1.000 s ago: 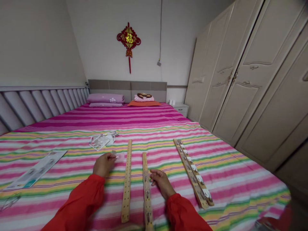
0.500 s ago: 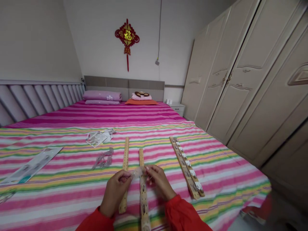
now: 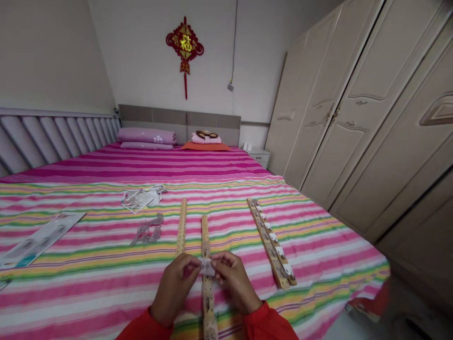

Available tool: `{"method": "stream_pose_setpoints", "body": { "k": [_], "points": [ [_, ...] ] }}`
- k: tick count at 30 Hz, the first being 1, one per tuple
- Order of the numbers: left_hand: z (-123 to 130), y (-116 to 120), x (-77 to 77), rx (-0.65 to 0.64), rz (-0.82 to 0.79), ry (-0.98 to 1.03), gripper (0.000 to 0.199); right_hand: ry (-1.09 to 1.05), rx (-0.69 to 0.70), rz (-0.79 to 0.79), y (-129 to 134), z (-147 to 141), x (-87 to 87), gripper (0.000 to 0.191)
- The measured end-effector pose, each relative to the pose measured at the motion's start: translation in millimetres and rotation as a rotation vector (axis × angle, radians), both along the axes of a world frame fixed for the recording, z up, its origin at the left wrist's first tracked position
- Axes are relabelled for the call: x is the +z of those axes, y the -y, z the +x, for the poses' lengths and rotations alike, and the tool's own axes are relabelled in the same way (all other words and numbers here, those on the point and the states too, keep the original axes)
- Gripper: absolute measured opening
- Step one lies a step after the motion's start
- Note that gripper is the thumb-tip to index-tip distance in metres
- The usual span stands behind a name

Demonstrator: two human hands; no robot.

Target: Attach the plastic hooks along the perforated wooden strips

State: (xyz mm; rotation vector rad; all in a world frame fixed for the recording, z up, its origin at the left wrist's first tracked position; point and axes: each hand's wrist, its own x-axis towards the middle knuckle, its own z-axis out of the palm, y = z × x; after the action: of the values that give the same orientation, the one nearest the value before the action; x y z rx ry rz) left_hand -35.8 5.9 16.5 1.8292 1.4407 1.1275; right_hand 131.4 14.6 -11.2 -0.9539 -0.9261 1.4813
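Between my two hands is a small clear plastic piece [image 3: 206, 267], perhaps a little bag or adhesive hook, too blurred to be sure. My left hand [image 3: 177, 285] pinches its left side, and my right hand [image 3: 231, 278] pinches its right side. It is held over a narrow wooden strip with holes [image 3: 208, 302], which carries several small metal-looking pieces. A second perforated wooden strip [image 3: 181, 226] lies just left of it, its near end hidden by my left hand.
Two wooden strips [image 3: 265, 236] with white hooks lie at right. Crumpled clear plastic [image 3: 147, 230], packets [image 3: 141, 198] and a long flat package [image 3: 42, 238] lie at left on the striped bedsheet [image 3: 106, 288]. A wardrobe [image 3: 325, 118] stands at right.
My hands have drawn closer together over the middle strip, the clear piece now stretched flat between their fingertips. The whole view has shifted slightly.
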Motion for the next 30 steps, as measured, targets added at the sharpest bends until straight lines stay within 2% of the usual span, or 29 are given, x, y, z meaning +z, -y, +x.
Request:
{"method": "stream_pose_setpoints", "body": {
  "k": [6,10,14,18,21,24,30],
  "points": [
    [0.4,0.7,-9.7,-0.005,0.02,0.041,0.015,-0.013,-0.021,-0.018,1.4,-0.6,-6.6,0.03],
    [-0.4,3.0,-16.0,0.063,0.015,0.091,0.021,-0.034,-0.041,-0.029,3.0,-1.7,-5.8,0.029],
    [1.2,2.6,-23.9,0.121,-0.134,0.249,0.044,-0.077,-0.101,-0.037,5.3,-4.1,-4.6,0.027],
    [5.5,-1.6,-29.9,0.082,-0.316,0.462,0.067,-0.099,-0.105,-0.052,4.5,-5.8,-8.7,0.024],
    [7.7,-4.3,-28.8,0.076,-0.341,0.49,0.074,-0.062,-0.09,-0.044,3.8,-4.9,-11.0,0.023],
    [7.0,-6.0,-23.1,0.089,-0.305,0.441,0.065,-0.006,-0.072,-0.031,3.6,-3.0,-9.2,0.023],
    [3.8,-8.4,-11.5,-0.028,-0.399,0.379,0.043,0.082,-0.017,0.031,-3.1,-0.3,-1.1,0.017]
  ]
}}
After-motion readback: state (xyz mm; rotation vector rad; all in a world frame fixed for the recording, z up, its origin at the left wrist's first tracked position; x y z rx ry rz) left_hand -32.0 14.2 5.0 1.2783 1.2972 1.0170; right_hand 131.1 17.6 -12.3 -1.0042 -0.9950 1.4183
